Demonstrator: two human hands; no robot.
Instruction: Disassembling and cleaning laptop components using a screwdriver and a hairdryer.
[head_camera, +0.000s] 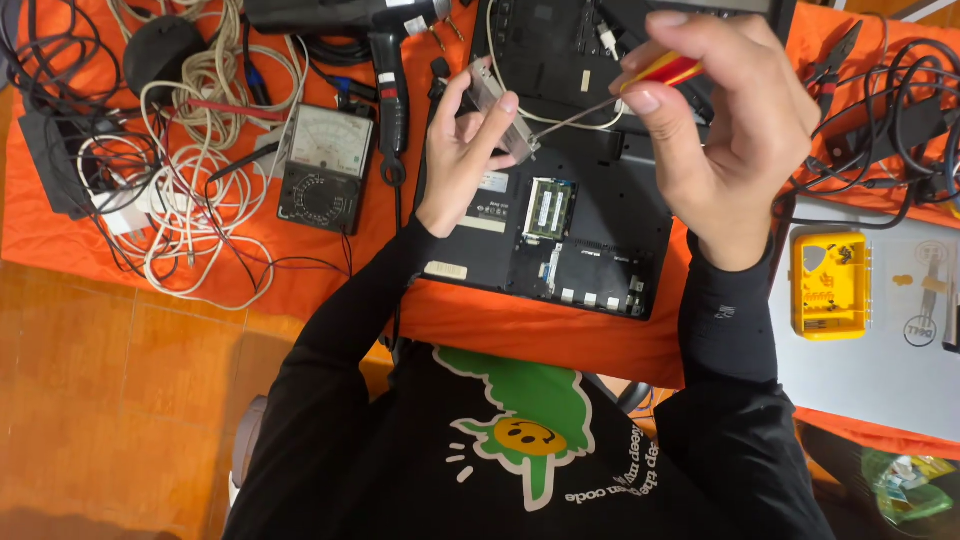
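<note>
My left hand (462, 150) holds a small grey metal part (498, 108) up over an upturned black laptop (560, 190) whose bottom cover is off, with green memory boards showing. My right hand (725, 125) grips a screwdriver with a red and yellow handle (664, 72). Its thin shaft slants down to the left and the tip touches the metal part. Both hands hover above the laptop, over an orange cloth (60, 240) covering the table.
An analogue multimeter (325, 168) lies left of the laptop, beside tangled white and black cables (190, 190) and a black heat gun (385, 60). A yellow parts box (828, 285) rests on a closed silver laptop (880, 350) at right. Pliers and more cables lie far right.
</note>
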